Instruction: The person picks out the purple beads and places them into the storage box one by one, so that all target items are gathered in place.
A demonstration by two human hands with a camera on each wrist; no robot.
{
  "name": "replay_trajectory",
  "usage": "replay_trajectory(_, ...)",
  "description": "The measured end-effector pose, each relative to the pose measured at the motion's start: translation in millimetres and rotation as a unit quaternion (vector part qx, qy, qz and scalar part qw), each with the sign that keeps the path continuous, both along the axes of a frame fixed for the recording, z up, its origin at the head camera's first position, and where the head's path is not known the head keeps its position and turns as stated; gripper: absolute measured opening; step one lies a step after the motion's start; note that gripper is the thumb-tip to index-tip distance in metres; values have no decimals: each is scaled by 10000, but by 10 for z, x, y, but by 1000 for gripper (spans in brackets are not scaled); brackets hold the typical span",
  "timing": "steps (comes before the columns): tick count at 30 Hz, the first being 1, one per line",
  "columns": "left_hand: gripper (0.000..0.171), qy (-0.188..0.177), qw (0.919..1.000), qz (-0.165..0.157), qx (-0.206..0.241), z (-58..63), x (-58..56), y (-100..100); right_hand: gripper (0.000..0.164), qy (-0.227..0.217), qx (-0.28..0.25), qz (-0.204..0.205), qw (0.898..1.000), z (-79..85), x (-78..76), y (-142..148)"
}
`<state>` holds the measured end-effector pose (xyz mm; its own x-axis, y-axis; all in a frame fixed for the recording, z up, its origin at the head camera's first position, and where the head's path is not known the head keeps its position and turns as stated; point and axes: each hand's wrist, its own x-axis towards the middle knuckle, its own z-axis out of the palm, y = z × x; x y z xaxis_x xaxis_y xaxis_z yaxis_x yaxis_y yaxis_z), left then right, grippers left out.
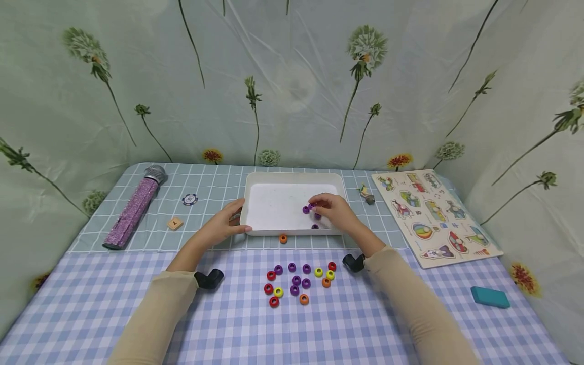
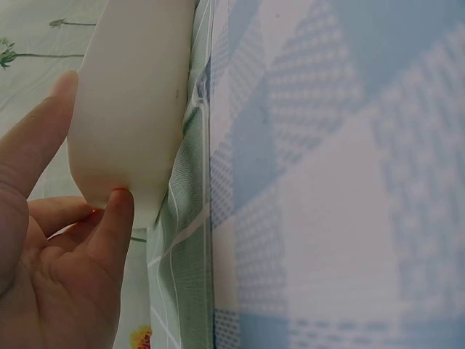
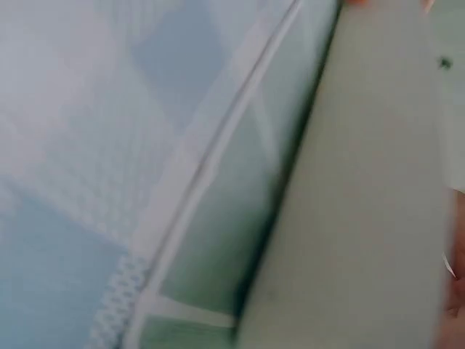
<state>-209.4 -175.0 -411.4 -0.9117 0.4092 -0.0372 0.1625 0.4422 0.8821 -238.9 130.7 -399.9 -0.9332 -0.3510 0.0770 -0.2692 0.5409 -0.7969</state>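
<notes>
A shallow white tray (image 1: 274, 203) lies toward the back of the table. My left hand (image 1: 222, 222) grips its left end, fingers along the side and thumb at the front corner. The left wrist view shows the fingertips (image 2: 120, 200) pressed on the tray's outer wall (image 2: 134, 94). Over the tray's right part, my right hand (image 1: 335, 210) has its fingers curled, with a purple bead at the fingertips. Other purple beads (image 1: 306, 210) are close by, and one (image 1: 315, 226) is near the front wall. In the right wrist view the tray wall (image 3: 349, 189) hides most of the hand.
Several purple, red, yellow and orange beads (image 1: 294, 290) lie on the checked cloth; one orange bead (image 1: 283, 239) sits before the tray. Left are a glittery microphone (image 1: 134, 210), a wooden tile (image 1: 175, 223) and a chip (image 1: 189, 199); right are a figurine (image 1: 366, 194), puzzle board (image 1: 435, 218) and teal block (image 1: 490, 297).
</notes>
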Motion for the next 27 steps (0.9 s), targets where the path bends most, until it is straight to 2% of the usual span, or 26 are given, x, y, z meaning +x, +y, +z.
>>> replay_trajectory(4, 83, 134, 9998, -109, 44, 12, 9, 3, 18, -294, 420, -250, 9984, -71, -116, -6)
replay_trajectory(9, 82, 37, 9999, -74, 104, 18, -6, 3, 17, -563, 854, -399, 9940, -97, -158, -34)
replay_trajectory(13, 83, -64, 10000, -28, 43, 18, -4, 8, 19, -720, 881, -411, 9927, -67, -138, -50)
replay_trajectory(16, 84, -113, 9999, 0, 25, 23, 7, 15, 22, -602, 740, -305, 9950, -11, -87, -48)
replay_trajectory(20, 86, -122, 9999, 8, 6, 14, 5, 15, 28, -11, 356, 174, 9992, 106, 71, -35)
replay_trajectory(23, 84, -71, 10000, -32, 27, 9, -2, 9, 33, 440, 35, 757, 9962, 185, 267, -25)
replay_trajectory(27, 80, -92, 9999, -56, 81, 107, 44, 31, 36, 440, -301, 1431, 9883, 310, 611, -35)
